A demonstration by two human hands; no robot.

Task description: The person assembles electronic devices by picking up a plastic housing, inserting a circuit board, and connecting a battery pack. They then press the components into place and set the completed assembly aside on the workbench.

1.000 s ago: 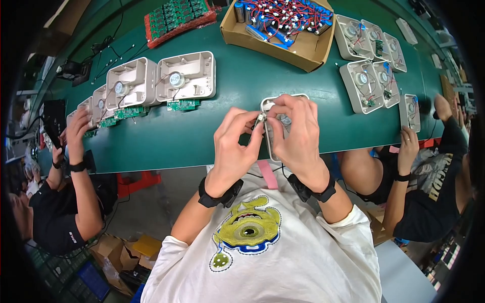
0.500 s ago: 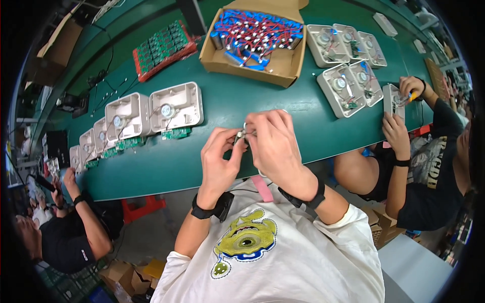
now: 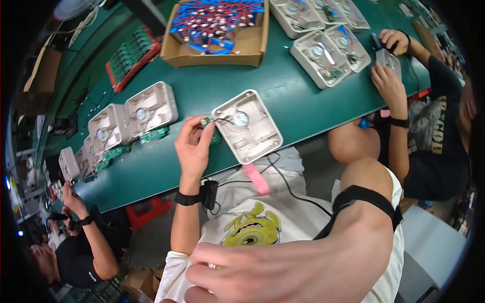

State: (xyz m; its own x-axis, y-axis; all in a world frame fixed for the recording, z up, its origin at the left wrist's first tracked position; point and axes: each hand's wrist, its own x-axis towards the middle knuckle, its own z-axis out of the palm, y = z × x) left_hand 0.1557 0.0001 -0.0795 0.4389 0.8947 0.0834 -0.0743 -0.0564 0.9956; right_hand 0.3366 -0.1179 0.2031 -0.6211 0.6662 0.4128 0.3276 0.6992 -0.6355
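An open white plastic housing [image 3: 267, 137] lies at the table's front edge, with a round speaker [image 3: 240, 119] inside. Thin dark wires run from the speaker to a small green circuit board [image 3: 205, 121], pinched between the thumb and fingers of my left hand [image 3: 193, 146]. More green board [image 3: 216, 137] shows just behind that thumb; whether it is the same piece, I cannot tell. Large and close at the bottom, in front of my shirt, is my right hand [image 3: 252, 275], away from the housing. Its fingers are curled, and their tips are hidden, so anything in them cannot be made out.
More white housings [image 3: 150, 105] line the left, green boards [image 3: 154, 134] beside them. A cardboard box [image 3: 214, 59] of blue wired batteries stands behind, near a red-edged stack of boards [image 3: 132, 58]. Housings [image 3: 321, 59] sit at right, near a co-worker's hands [image 3: 388, 83]. Another person sits left.
My right hand has left the small part by my left hand and come back low, close to the camera. The housing, half hidden before, now shows fully. The view has shifted.
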